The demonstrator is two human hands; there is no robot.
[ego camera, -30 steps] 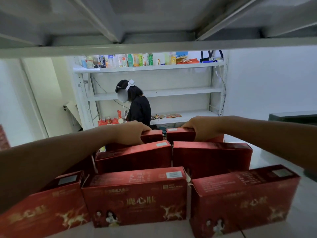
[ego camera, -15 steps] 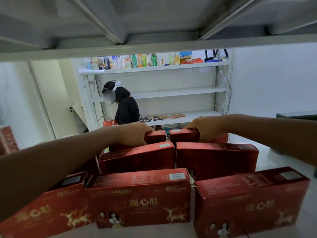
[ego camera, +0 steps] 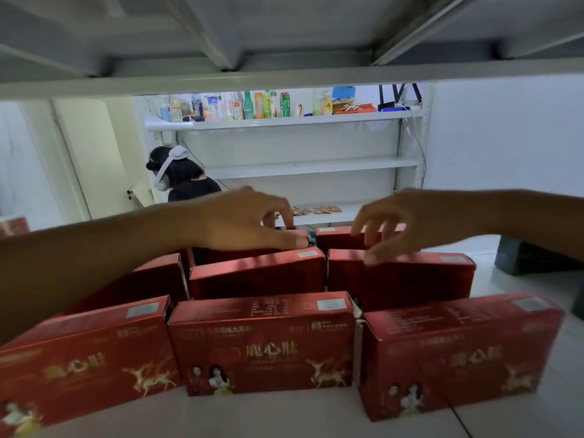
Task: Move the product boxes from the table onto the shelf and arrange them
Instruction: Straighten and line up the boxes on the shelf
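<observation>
Several red product boxes with gold deer stand upright in rows on the white shelf board (ego camera: 284, 417). The front row holds a left box (ego camera: 79, 358), a middle box (ego camera: 262, 343) and a right box (ego camera: 458, 352). Behind them stand the second-row boxes (ego camera: 256, 275) (ego camera: 401, 279). At the back are two more boxes, the right one (ego camera: 331, 238) partly hidden. My left hand (ego camera: 249, 222) hovers over the back left box with loose fingers, thumb tip at its top edge. My right hand (ego camera: 395, 226) hangs over the back right box with fingers spread, holding nothing.
The underside of the upper shelf (ego camera: 284, 36) is close overhead. Beyond, a person in black with a headset (ego camera: 186, 181) stands at another rack (ego camera: 316, 165) with bottles (ego camera: 252, 105) and packets (ego camera: 319, 210). A dark object (ego camera: 531, 257) sits at right.
Both hands have let go of the two back boxes and lifted slightly, fingers uncurling. The view has shifted a little; the person behind has moved left.
</observation>
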